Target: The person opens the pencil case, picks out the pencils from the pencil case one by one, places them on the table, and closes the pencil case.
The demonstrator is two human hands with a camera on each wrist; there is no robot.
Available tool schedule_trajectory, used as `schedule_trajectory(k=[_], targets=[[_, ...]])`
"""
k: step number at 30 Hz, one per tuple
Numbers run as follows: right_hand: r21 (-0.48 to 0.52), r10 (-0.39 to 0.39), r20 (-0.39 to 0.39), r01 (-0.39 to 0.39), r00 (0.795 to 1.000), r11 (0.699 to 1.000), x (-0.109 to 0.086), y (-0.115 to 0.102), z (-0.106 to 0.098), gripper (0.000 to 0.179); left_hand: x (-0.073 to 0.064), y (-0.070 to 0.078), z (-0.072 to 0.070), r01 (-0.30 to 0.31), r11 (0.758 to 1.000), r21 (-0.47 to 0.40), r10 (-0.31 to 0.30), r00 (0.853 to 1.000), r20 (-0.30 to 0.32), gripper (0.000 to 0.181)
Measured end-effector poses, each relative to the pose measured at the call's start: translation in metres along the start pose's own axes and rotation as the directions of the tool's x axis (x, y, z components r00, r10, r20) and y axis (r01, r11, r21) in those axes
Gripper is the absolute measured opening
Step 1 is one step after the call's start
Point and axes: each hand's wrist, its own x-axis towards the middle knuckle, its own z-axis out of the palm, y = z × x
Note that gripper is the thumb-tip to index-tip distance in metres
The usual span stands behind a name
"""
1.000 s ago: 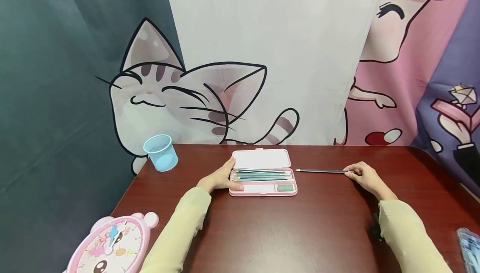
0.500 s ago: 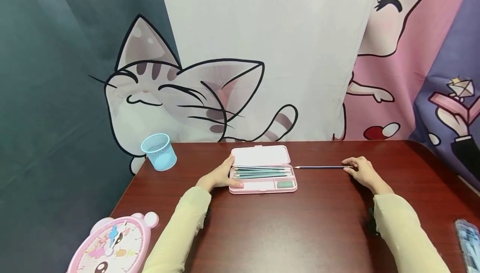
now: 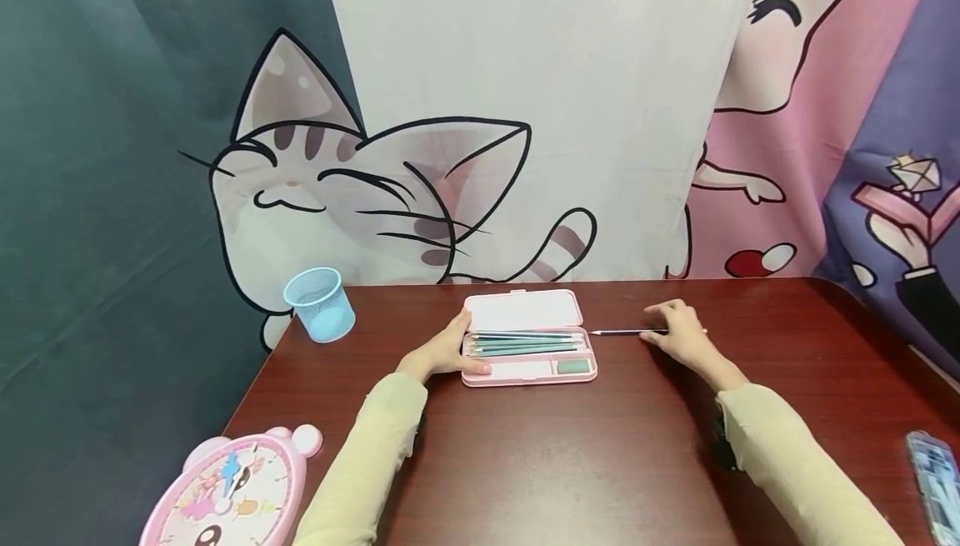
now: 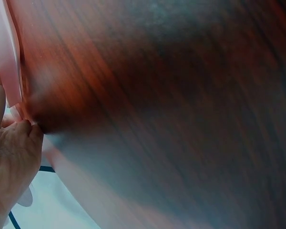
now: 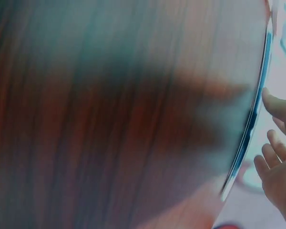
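Observation:
My left hand (image 3: 441, 351) grips the left end of a pink pencil case (image 3: 517, 382), thumb over its front compartment. The case lies open with its white-lined lid (image 3: 523, 310) folded back. Several pencils (image 3: 525, 344) fill the long compartment, and a green eraser (image 3: 573, 366) sits in the front right one. Just right of the case, one dark pencil (image 3: 617, 333) lies on the table, tip towards the case. Over this pencil is my right hand (image 3: 686, 339), fingers relaxed. The right wrist view shows the thumb close to the pencil (image 5: 250, 124) and the other fingers apart from it.
A light blue mesh cup (image 3: 322, 313) stands at the back left of the brown table (image 3: 562, 463). At the front left is a pink clock (image 3: 225, 488). A clear bluish case (image 3: 936, 483) lies at the right edge. Printed curtains hang behind.
My right hand has slid left along the loose pencil, from its far right end to about its middle. The pencil stays in place, and the left hand keeps its hold on the case.

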Motion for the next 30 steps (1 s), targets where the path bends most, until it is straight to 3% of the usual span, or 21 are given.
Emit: schedule_trajectory(k=[4, 8, 12, 16, 20, 25, 30], targets=[[0.106, -0.110, 0.009, 0.108, 0.994, 0.988, 0.010, -0.026, 0.023, 0.031, 0.000, -0.001, 0.000, 0.013, 1.000, -0.015, -0.013, 1.000, -0.003, 0.112], [0.191, -0.232, 0.062, 0.217, 0.971, 0.957, 0.016, -0.054, 0.039, 0.023, 0.001, -0.002, 0.001, 0.012, 1.000, -0.005, -0.012, 1.000, -0.001, 0.112], [0.136, -0.321, 0.142, 0.303, 0.936, 0.943, 0.021, -0.072, 0.046, 0.023, 0.003, -0.003, 0.001, 0.004, 1.000, 0.011, -0.004, 1.000, 0.002, 0.112], [0.054, -0.354, 0.206, 0.350, 0.912, 0.935, 0.025, -0.082, 0.047, 0.028, 0.004, -0.003, 0.002, -0.006, 1.000, 0.018, 0.006, 1.000, 0.003, 0.112], [0.059, -0.378, 0.238, 0.375, 0.895, 0.925, 0.028, -0.086, 0.046, 0.028, 0.004, -0.001, 0.002, 0.000, 1.000, 0.025, 0.000, 1.000, 0.006, 0.111], [0.048, -0.393, 0.223, 0.392, 0.892, 0.919, 0.029, -0.089, 0.047, 0.023, 0.004, 0.000, 0.001, 0.004, 1.000, 0.028, -0.004, 1.000, 0.007, 0.110], [0.078, -0.372, 0.181, 0.364, 0.910, 0.928, 0.028, -0.090, 0.051, 0.012, 0.004, -0.002, 0.001, 0.001, 1.000, 0.028, -0.002, 1.000, 0.004, 0.111]])
